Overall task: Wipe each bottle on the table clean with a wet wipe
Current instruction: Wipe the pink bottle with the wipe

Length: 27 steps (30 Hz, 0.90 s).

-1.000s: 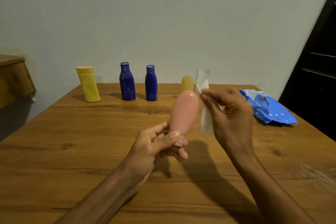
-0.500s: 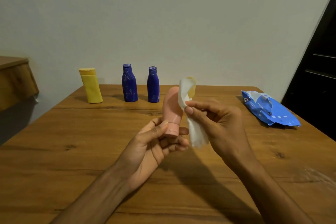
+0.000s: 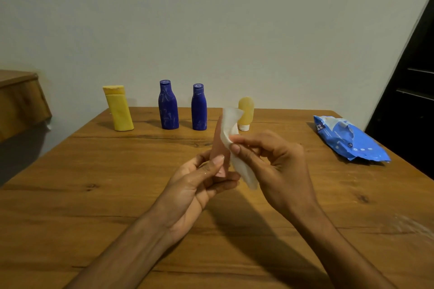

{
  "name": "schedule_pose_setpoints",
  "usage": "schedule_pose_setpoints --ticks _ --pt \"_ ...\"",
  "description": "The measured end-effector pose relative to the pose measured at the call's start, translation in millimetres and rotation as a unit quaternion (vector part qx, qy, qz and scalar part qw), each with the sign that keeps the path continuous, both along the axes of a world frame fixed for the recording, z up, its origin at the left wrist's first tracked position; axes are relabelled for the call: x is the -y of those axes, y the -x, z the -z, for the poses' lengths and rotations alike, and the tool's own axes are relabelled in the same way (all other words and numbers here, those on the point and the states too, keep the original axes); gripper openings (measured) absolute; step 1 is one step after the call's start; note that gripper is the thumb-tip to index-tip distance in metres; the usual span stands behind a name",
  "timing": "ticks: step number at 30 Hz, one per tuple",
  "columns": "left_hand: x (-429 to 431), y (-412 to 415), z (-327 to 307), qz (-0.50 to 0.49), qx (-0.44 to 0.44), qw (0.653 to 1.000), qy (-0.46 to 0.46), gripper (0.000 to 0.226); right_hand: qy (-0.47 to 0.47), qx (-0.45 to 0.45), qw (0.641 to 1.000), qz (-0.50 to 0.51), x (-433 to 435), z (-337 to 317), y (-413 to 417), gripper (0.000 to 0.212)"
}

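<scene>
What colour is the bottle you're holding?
The bottle is pink, clearest in the head view.

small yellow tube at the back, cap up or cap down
Cap down: the small yellow tube stands on its white cap on the table.

Pink bottle point(image 3: 219, 145) upended, cap down, white wipe point(image 3: 243, 170) draped against its side

The blue wipes pack point(image 3: 352, 142) at the far right of the table point(image 3: 94, 195) has a small dark patch with pale letters on its far corner and a round dark mark with a figure lower down. Both are too small to read. The pale marks on the left blue bottle point(image 3: 168, 110) and the right blue bottle point(image 3: 199, 110) form no legible words.
</scene>
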State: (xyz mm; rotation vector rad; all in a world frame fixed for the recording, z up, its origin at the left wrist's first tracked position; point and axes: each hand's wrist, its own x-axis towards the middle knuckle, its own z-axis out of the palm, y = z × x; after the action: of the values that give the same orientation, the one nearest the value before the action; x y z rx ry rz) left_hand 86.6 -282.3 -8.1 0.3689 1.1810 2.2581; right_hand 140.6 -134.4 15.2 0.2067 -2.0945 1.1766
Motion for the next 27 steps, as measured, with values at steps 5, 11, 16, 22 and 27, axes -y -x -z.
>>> schedule_pose_setpoints --ticks 5,11,16,22,27 --pt "2.3 3.0 0.4 0.002 0.018 0.999 -0.037 0.043 0.102 0.063 0.992 -0.027 3.6 -4.3 -4.8 0.016" --pt "-0.6 4.3 1.2 -0.047 0.018 0.998 -0.044 0.04 0.013 0.118 0.993 -0.009 12.7 3.7 -2.9 0.013" --pt "-2.4 1.7 -0.1 -0.039 0.032 0.997 -0.059 0.043 -0.02 0.069 0.996 0.045 11.1 7.0 -0.8 0.013" --pt "-3.6 2.3 1.0 -0.043 0.045 0.996 -0.067 0.045 -0.033 0.058 0.997 0.048 11.7 7.7 1.1 0.015" --pt "-3.1 -1.6 -0.4 -0.029 0.056 0.995 -0.071 0.043 -0.052 0.07 0.995 0.04 9.0 6.0 0.5 0.015"
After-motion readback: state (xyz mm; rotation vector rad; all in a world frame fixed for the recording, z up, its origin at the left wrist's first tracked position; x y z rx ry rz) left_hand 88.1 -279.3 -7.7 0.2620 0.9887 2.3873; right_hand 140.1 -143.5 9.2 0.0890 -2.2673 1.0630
